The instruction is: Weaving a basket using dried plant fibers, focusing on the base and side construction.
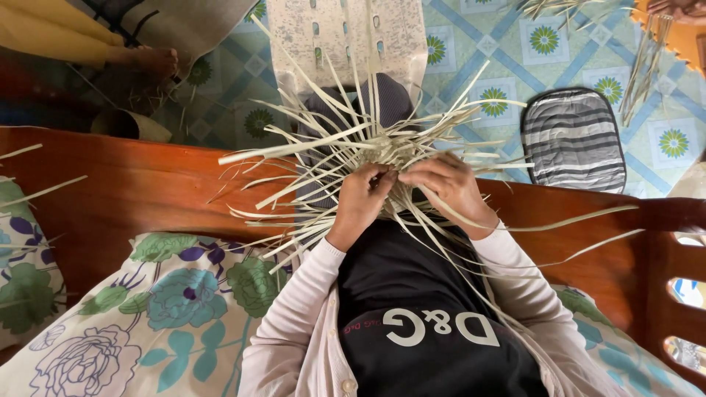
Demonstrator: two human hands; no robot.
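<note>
At frame center, a woven palm-strip piece is pinched by left hand & right hand, fingers closed on strips. Striped cushion is seen upper right; floral pillow lower left.

The person wears a pale pink ribbed cardigan with long sleeves reaching the wrists and a round button at its front edge, open over a black shirt with white lettering.
</note>
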